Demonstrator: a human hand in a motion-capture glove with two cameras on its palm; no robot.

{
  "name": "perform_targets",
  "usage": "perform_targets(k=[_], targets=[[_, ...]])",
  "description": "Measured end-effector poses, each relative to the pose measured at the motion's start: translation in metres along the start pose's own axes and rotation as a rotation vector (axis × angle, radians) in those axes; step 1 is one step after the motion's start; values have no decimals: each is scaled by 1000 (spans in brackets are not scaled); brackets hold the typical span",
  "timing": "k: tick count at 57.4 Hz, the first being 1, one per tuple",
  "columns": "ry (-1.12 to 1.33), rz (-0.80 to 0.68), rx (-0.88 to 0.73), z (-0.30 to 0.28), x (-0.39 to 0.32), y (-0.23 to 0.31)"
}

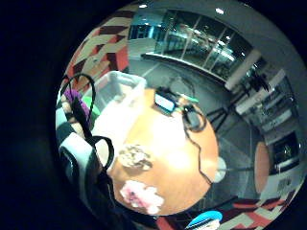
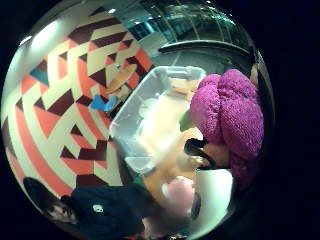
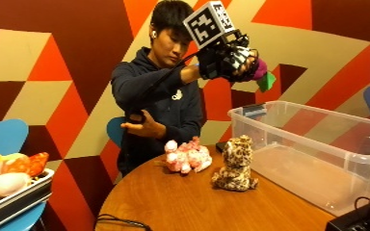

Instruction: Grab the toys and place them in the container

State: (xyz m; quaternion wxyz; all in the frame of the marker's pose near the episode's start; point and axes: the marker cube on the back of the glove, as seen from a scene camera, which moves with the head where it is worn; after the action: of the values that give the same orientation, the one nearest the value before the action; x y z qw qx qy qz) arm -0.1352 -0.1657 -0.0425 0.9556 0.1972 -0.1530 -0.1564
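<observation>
My gloved right hand point(image 3: 229, 61) is raised high above the table, gripping a purple and green plush toy point(image 3: 262, 76). The purple plush point(image 2: 231, 114) fills much of the thumb side palm view, close to the palm. The hand hangs over the near end of the clear plastic container point(image 3: 313, 154), which sits on the round wooden table point(image 3: 178, 202). A pink plush toy point(image 3: 186, 156) and a leopard-spotted plush toy point(image 3: 236, 163) rest on the table beside the container. In the little finger side view, the leopard toy point(image 1: 135, 156) and pink toy point(image 1: 141, 195) lie below.
The person's bare hand point(image 3: 143, 127) hovers near their chest. A tray with several plush toys point(image 3: 12, 178) sits on a blue chair at the left. Black equipment and cables point(image 3: 361, 219) lie at the table's right edge.
</observation>
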Motion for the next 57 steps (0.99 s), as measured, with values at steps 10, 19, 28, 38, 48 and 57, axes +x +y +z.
perform_targets(k=[10, 19, 28, 38, 48, 57], targets=[[-79, -3, -48, 32, -63, -14], [-23, -28, -145, 67, -96, -18], [10, -67, -336, 87, -100, -11], [50, -86, -361, 66, -77, 18], [168, -61, -455, 42, -30, 93], [109, 27, -630, 56, 3, 168]])
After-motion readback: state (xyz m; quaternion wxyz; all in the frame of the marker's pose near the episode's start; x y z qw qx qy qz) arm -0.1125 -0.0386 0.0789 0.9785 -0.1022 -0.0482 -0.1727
